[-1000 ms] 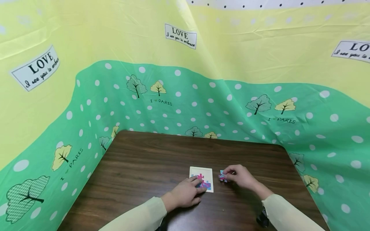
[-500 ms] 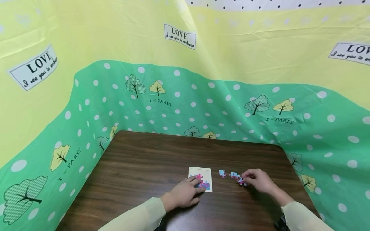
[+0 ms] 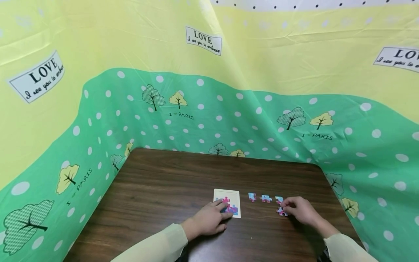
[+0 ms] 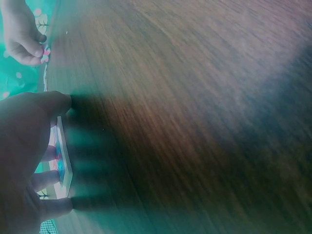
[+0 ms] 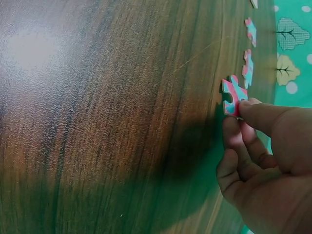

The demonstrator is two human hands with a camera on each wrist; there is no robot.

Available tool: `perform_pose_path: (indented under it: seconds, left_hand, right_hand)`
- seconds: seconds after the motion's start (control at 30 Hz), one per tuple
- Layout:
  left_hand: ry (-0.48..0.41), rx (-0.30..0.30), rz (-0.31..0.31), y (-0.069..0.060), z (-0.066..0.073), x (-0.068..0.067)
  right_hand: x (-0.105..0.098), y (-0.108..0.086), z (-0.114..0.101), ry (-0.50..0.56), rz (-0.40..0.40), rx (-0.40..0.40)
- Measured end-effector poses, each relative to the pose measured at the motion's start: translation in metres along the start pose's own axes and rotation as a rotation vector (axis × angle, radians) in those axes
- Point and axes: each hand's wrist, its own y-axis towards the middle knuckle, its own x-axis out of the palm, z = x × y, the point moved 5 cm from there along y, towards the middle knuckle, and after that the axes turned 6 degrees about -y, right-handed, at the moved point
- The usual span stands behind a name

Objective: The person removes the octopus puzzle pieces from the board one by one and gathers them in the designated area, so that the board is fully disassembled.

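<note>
My left hand (image 3: pixel 209 219) lies with extended, spread fingers over a cream puzzle tray (image 3: pixel 226 191), partly covering it. Pink, blue and purple pieces (image 3: pixel 232 209) sit inside the tray. To the right, my right hand (image 3: pixel 302 210) pinches a puzzle piece (image 3: pixel 282 211) between thumb and fingers. The right wrist view shows this pink and blue piece (image 5: pixel 236 97) at the fingertips, tilted. Just behind it is another puzzle piece (image 3: pixel 279 199), close to the fingers. Two more pieces, a left one (image 3: pixel 251 197) and a middle one (image 3: pixel 265 198), lie apart between tray and hand.
Everything rests on a dark wood-grain table (image 3: pixel 170 178) with rounded far corners. A green and yellow printed cloth (image 3: pixel 209 105) hangs around its far and side edges.
My right hand has moved right, away from the tray. Separate pieces now lie in a row where it was; the pinched piece has shifted right. The left hand stays on the tray.
</note>
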Motion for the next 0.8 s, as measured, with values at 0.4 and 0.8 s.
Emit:
perform_pose_path:
  seconds: [0.4,0.8]
  left_hand:
    - [-0.005,0.0,0.0,-0.0015,0.002,-0.0019]
    - [-0.004,-0.005,-0.002,-0.0017,0.0015,-0.0034]
  right_hand:
    - [0.0061,0.0032,0.0049,-0.041,0.011,0.079]
    - [0.0053,0.0046,0.0055,-0.057,0.035,0.084]
